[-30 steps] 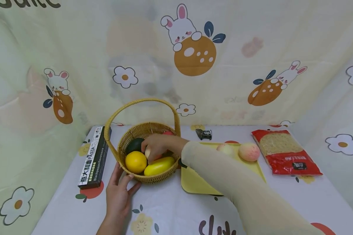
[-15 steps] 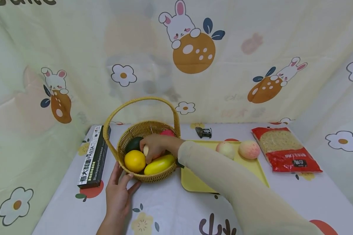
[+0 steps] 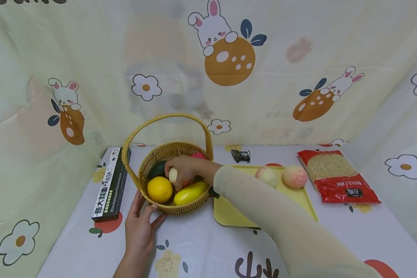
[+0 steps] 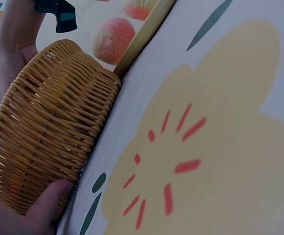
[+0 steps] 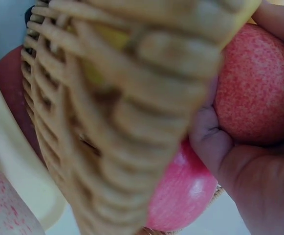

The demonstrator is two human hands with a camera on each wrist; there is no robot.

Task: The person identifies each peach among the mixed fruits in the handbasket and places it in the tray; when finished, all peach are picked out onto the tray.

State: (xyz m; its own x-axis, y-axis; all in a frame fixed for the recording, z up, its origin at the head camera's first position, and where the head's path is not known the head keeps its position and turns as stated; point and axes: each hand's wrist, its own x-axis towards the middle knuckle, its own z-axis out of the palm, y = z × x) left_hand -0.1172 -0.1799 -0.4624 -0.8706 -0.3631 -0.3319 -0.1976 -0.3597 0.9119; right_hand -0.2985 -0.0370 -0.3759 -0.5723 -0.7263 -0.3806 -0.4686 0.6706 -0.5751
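Note:
A wicker basket (image 3: 182,209) with a tall handle stands left of the middle. My right hand (image 3: 187,170) reaches inside it and grips a peach (image 5: 259,83), whose pale side peeks out between the fingers in the head view. Around that hand lie a dark green avocado (image 3: 156,169), a yellow lemon-like fruit (image 3: 160,189), a smooth yellow mango-like fruit (image 3: 190,194) and a pink apple-like fruit (image 5: 183,191). My left hand (image 3: 139,231) holds the basket low on its near left side, the thumb against the weave; some of its fingers are hidden.
Right of the basket is a yellow tray (image 3: 233,214) bearing a pale peach (image 3: 266,177) and a redder peach (image 3: 294,176). A black pasta box (image 3: 111,185) lies at left, a small dark packet (image 3: 241,156) behind, and a red food bag (image 3: 340,177) at right.
Inside the basket, the right hand has shifted slightly and the peach's pale side shows more. The mango-like fruit has slid a little rightward. The left hand stays put.

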